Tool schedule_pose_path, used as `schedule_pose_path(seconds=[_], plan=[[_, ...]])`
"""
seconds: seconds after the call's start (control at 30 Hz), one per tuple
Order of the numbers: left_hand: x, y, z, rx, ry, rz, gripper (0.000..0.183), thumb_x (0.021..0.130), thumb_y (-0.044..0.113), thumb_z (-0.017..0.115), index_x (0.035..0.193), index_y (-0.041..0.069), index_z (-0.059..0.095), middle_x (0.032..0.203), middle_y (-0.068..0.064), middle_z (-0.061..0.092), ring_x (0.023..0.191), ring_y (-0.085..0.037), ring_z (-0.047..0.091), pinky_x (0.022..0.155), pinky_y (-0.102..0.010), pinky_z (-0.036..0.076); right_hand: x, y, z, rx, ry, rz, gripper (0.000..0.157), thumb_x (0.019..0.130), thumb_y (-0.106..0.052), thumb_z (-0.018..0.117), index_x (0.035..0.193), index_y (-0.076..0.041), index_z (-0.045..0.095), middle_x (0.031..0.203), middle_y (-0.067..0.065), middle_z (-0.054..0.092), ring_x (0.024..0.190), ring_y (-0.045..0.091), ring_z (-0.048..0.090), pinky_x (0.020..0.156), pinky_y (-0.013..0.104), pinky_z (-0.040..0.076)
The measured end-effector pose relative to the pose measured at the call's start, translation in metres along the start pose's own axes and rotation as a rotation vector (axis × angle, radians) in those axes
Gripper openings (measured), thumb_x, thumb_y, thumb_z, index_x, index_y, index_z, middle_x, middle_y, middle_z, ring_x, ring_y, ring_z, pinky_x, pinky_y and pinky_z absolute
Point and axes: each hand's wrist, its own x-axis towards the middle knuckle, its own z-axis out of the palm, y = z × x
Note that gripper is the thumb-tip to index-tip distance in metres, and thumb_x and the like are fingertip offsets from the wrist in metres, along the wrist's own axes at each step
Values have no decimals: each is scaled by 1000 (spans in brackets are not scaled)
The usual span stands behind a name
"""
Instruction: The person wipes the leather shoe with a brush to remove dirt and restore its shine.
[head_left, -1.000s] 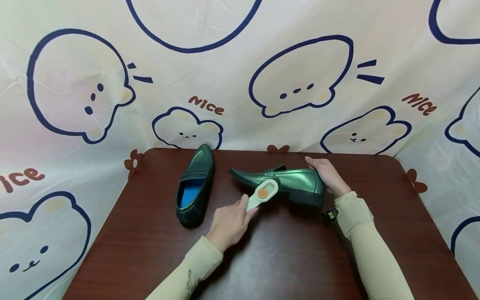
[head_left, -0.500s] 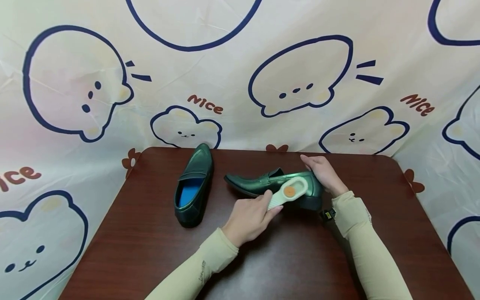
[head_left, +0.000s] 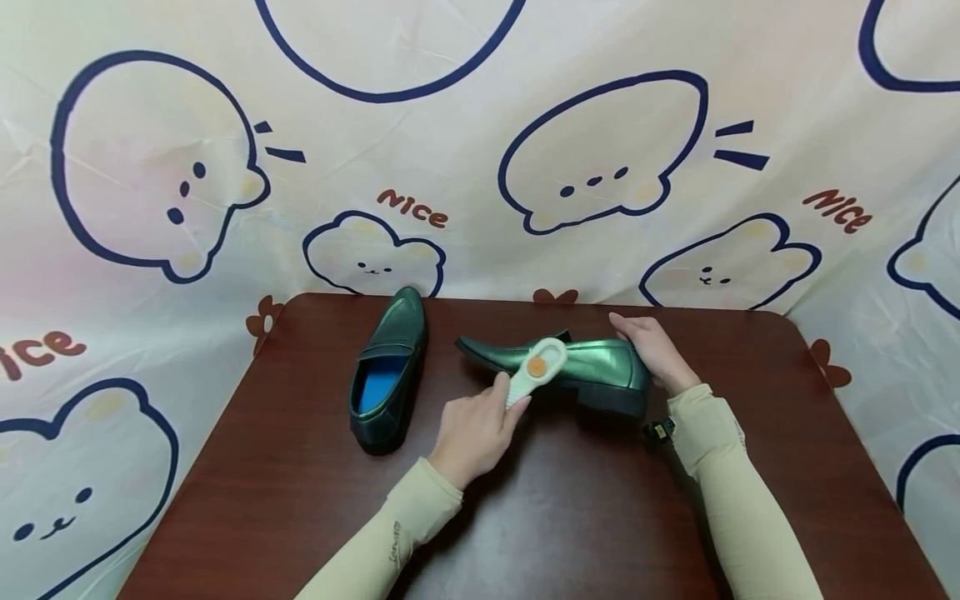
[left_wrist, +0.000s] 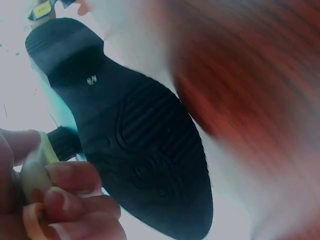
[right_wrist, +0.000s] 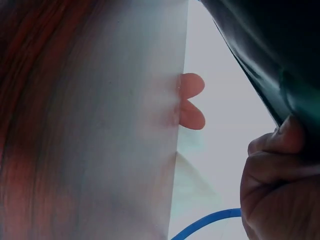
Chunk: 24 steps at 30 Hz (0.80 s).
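A green loafer (head_left: 611, 367) is held side-on over the table, its toe pointing left. My right hand (head_left: 656, 354) grips it at the heel end; some of those fingers are hidden behind the shoe. My left hand (head_left: 472, 433) holds a brush (head_left: 546, 358) with a pale handle and an orange spot, its head over the loafer's near side by the strap. Dark bristles (left_wrist: 66, 143) show against the upper in the left wrist view, where the black sole (left_wrist: 140, 135) faces the camera. The matching loafer (head_left: 397, 333), with a blue insole, stands upright to the left.
The dark brown wooden table (head_left: 585, 517) has rounded far corners. Close behind it hangs a pale cloth backdrop (head_left: 465, 150) with blue cartoon outlines, which also runs along both sides.
The brush went right toward the heel, then came back left to the strap area with my left hand. The held loafer tipped upright a little, then rolled back; the other shoe stays put.
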Motion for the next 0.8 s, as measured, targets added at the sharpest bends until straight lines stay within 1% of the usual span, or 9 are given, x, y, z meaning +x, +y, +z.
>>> schedule_pose_path(seconds=[0.07, 0.13, 0.27, 0.4, 0.5, 0.57, 0.63, 0.7, 0.8], plan=[[-3, -5, -3, 2, -6, -42, 37, 109, 49, 47, 100, 14, 46, 60, 4, 39, 46, -13, 35, 42, -29, 25, 0, 0, -1, -10, 7, -11, 58, 109, -48, 48, 62, -15, 37, 56, -7, 33, 49, 11, 36, 51, 27, 34], [-6, -9, -6, 2, -21, -65, 37, 109, 50, 46, 100, 14, 45, 60, 4, 39, 47, -13, 36, 43, -30, 26, 0, -1, -1, -21, 15, -22, 59, 108, -50, 49, 62, -15, 38, 56, -7, 34, 49, 11, 36, 50, 27, 33], [-10, -12, -9, -13, -26, -62, 38, 109, 51, 45, 100, 14, 46, 60, 5, 39, 47, -13, 36, 43, -29, 27, -2, -4, 1, -31, 22, -31, 60, 107, -52, 50, 62, -14, 40, 56, -7, 35, 48, 12, 36, 49, 27, 33], [-7, -9, -12, -91, -7, -15, 35, 108, 47, 49, 99, 13, 46, 60, 6, 39, 48, -12, 37, 45, -28, 28, -2, -4, 3, -42, 21, -36, 60, 107, -54, 50, 62, -14, 40, 56, -6, 36, 49, 12, 36, 50, 27, 32], [0, 0, -16, -151, 2, 55, 34, 108, 46, 49, 99, 13, 47, 61, 6, 38, 50, -11, 38, 46, -26, 29, -2, -5, 5, -56, 23, -49, 60, 106, -53, 51, 62, -13, 42, 56, -6, 35, 49, 14, 36, 50, 28, 32], [7, 8, -16, -168, 0, 110, 35, 109, 47, 47, 99, 14, 46, 62, 7, 38, 50, -11, 38, 46, -25, 29, -2, -6, 5, -63, 26, -56, 61, 106, -53, 51, 62, -13, 42, 56, -6, 36, 50, 14, 36, 51, 28, 32], [12, 13, -15, -156, -3, 153, 37, 109, 48, 45, 98, 13, 46, 62, 6, 38, 49, -11, 39, 46, -24, 28, -3, -7, 5, -65, 30, -56, 61, 106, -54, 51, 62, -12, 43, 56, -5, 37, 51, 15, 37, 52, 29, 33], [16, 16, -11, -138, -12, 170, 37, 110, 48, 43, 97, 13, 46, 62, 6, 39, 49, -10, 39, 45, -24, 28, -5, -7, 5, -65, 35, -51, 61, 106, -53, 51, 62, -12, 43, 57, -5, 37, 52, 15, 38, 53, 29, 33], [18, 12, -4, -124, -33, 135, 36, 110, 48, 45, 98, 14, 46, 61, 6, 39, 50, -11, 39, 46, -24, 27, -7, -7, 5, -58, 29, -32, 60, 107, -52, 49, 62, -12, 42, 57, -5, 37, 52, 15, 38, 54, 29, 34]])
